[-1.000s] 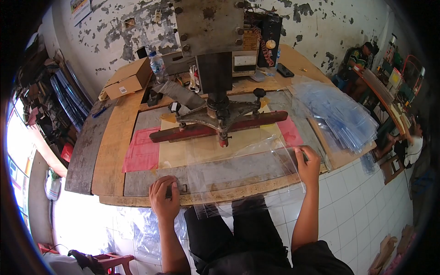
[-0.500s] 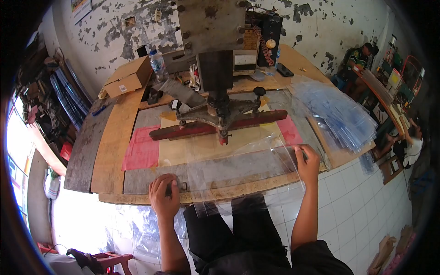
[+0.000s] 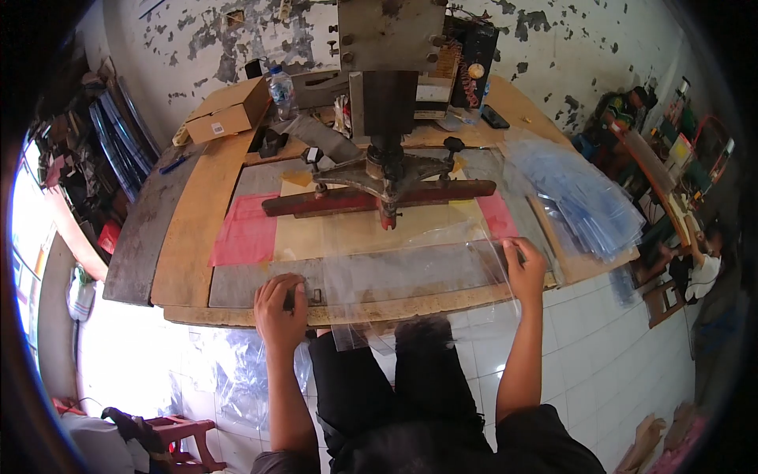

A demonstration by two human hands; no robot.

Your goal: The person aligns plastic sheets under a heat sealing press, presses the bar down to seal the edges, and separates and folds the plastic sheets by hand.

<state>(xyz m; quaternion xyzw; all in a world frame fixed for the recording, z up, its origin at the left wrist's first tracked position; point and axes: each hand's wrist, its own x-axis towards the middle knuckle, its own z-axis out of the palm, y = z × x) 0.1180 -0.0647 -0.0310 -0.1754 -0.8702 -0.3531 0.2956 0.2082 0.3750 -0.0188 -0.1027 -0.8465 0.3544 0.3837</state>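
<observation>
A clear plastic sheet (image 3: pixel 410 272) lies across the front of the worktable, and its near edge hangs over my lap. My right hand (image 3: pixel 524 268) pinches the sheet's right edge between thumb and fingers. At the table's front edge, left of the sheet, my left hand (image 3: pixel 279 306) rests with loosely curled fingers and the thumb apart, holding nothing that I can see. Beyond both hands, a press with a long red-brown metal bar (image 3: pixel 442 192) stands over a yellowish pad (image 3: pixel 304 237), which has pink patches (image 3: pixel 249 229) at its ends.
A pile of clear plastic sheets (image 3: pixel 580 197) covers the table's right side. Further back are a cardboard box (image 3: pixel 229 110), a water bottle (image 3: pixel 282 93) and a phone (image 3: pixel 495 118). Crumpled plastic (image 3: pixel 245 371) lies on the floor at left. Other people sit at the far right.
The camera view has shifted, so the table appears slightly higher. Both hands stay almost where they were, the right one still pinching the sheet's edge.
</observation>
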